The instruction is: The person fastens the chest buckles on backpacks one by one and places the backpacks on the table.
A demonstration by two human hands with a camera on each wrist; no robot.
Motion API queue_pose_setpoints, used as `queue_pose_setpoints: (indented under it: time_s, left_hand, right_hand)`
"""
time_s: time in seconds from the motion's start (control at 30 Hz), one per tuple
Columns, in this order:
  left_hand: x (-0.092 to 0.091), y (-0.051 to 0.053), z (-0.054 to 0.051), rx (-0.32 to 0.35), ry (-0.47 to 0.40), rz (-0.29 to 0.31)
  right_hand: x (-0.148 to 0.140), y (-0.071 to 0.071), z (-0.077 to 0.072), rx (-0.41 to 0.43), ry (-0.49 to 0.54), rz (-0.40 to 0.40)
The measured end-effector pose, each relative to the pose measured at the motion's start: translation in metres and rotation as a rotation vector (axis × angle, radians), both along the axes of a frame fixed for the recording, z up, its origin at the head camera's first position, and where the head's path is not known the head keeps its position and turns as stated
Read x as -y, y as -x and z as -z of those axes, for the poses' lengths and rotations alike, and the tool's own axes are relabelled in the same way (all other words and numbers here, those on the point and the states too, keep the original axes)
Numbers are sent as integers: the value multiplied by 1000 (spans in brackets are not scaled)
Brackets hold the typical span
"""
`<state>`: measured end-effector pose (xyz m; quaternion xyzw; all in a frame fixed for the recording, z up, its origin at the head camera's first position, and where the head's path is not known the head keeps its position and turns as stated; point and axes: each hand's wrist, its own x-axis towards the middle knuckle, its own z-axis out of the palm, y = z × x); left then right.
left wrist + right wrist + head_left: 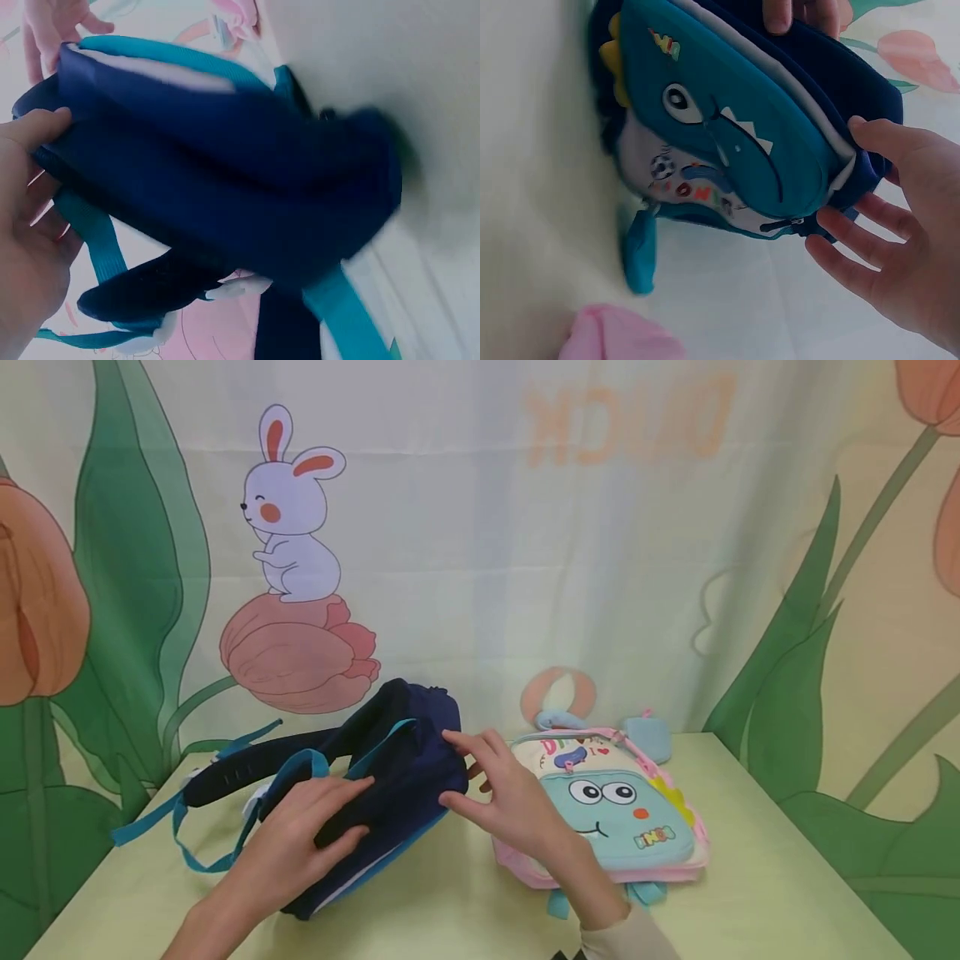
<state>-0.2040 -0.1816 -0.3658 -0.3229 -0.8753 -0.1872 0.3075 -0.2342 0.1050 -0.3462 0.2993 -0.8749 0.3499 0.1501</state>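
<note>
A navy blue child's backpack [405, 793] is held tilted on its side by both hands, straps to the left. My left hand [303, 839] grips its near edge; in the left wrist view the thumb lies on one face and the fingers pass behind. My right hand [510, 793] holds the right-hand end, thumb on one side and fingers on the other. The right wrist view shows the teal front pocket [705, 112] with a toothed cartoon face and a yellow trim. Loose teal webbing [202, 860] hangs from the dark shoulder strap [255, 772].
A second child's backpack [600, 810], pink and light blue with a smiling face, lies on the pale yellow-green table [780, 877] to the right. Behind stands a curtain [465, 568] printed with a rabbit and tulips.
</note>
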Motion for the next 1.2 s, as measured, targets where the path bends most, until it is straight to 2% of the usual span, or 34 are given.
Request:
queue_pose_setpoints:
  time_s: [0.13, 0.27, 0.37, 0.63, 0.93, 1.2]
  left_hand:
    - [-1, 0, 3, 3, 33, 25]
    - [-2, 1, 8, 2, 116, 41]
    - [-3, 2, 12, 33, 160, 38]
    - [-7, 3, 16, 208, 214, 9]
    - [-6, 6, 20, 396, 315, 53]
    - [-7, 8, 22, 515, 346, 133]
  right_hand:
    - [0, 2, 10, -21, -17, 18]
    - [0, 5, 20, -50, -118, 40]
    - [0, 7, 26, -46, -193, 52]
    - [-3, 11, 28, 15, -301, 56]
    - [-4, 14, 33, 167, -427, 2]
    - [-3, 16, 43, 279, -489, -53]
